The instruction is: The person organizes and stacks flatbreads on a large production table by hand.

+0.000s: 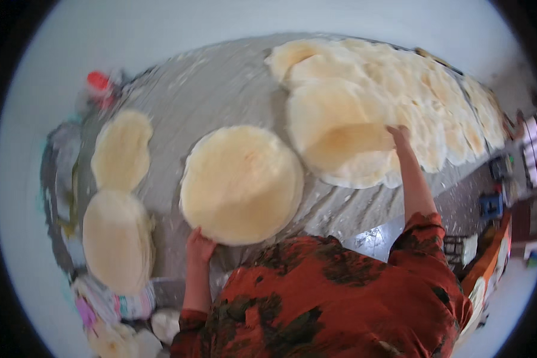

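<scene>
Before me on a grey cloth (215, 83) lies a thick stack of round, thin flatbreads (238, 179), pale yellow with ragged edges. At this stack's near left edge is my left hand (201, 244), its fingers closed on the rim of a flatbread. My right hand (400, 136) reaches out to the right and pinches the edge of a thin flatbread (355, 137) whose browner face shows, partly lifted or folded over. Under it are more pale rounds. Whether the sheet in my right hand is fully off the rounds below, I cannot tell.
Overlapping flatbreads (423, 95) cover the far right of the cloth. On the left lie a smaller piece (122, 149) and another stack (116, 238). A red object (98, 80) stands at the far left; a blue stool (491, 206) is on the floor at right.
</scene>
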Action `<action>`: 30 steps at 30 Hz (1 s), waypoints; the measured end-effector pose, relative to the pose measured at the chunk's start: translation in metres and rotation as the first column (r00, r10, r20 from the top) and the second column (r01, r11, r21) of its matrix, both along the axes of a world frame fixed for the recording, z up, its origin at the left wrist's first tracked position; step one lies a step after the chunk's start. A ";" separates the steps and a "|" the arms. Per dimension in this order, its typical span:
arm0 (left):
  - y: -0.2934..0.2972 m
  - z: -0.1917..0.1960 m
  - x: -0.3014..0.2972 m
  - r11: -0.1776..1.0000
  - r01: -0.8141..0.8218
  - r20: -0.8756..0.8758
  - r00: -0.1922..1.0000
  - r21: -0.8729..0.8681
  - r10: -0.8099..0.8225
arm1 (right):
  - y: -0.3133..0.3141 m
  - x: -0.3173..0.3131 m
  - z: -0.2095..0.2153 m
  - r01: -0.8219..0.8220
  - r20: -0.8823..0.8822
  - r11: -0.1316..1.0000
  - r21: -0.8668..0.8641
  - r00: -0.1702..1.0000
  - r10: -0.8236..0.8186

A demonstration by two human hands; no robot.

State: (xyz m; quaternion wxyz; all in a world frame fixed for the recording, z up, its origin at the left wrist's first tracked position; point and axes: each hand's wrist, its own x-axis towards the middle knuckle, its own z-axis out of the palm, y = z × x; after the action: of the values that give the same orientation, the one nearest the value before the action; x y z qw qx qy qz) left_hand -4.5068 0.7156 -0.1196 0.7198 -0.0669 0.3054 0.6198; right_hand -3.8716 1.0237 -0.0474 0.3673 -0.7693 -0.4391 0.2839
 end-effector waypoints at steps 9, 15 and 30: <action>0.004 0.017 0.021 0.991 0.063 -0.329 0.944 0.117 -0.021 | -0.183 -0.376 -0.006 -0.924 -0.181 0.374 0.077 0.355 0.917; 0.011 0.016 0.034 0.991 -0.024 -0.305 0.950 0.132 0.064 | -0.227 -0.444 -0.024 -0.948 0.064 0.318 -0.014 0.317 0.946; 0.011 -0.018 0.032 0.987 -0.129 -0.648 0.744 0.098 0.161 | -0.179 -0.410 -0.049 -0.843 -0.012 0.499 -0.202 0.511 0.859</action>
State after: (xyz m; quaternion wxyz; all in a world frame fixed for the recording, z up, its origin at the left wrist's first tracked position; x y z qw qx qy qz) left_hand -4.4750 0.7265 -0.1376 0.5188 0.1467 0.5168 0.6651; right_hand -4.2812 0.8449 -0.0968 0.0879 -0.4951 -0.7490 0.4315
